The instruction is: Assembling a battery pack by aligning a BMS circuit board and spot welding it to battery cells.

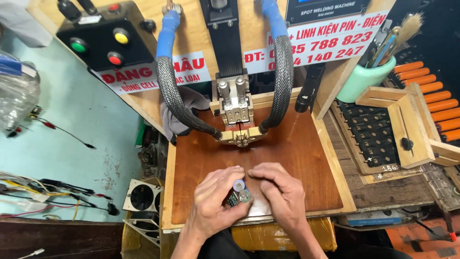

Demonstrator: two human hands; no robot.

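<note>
Both hands — left hand [215, 199], right hand [280, 192] — pinch battery cells [241, 191] below welder head [238, 134].

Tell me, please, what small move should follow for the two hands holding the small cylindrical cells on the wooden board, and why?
Probably slide the small cylindrical cells forward, toward the metal welding head. Both the left hand and the right hand pinch them near the reddish wooden board's front edge, well short of the electrode tips.

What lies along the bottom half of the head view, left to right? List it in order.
Bundle of coloured wires → small square cooling fan → left hand → small cylindrical cells → right hand → black slotted cell tray
</note>
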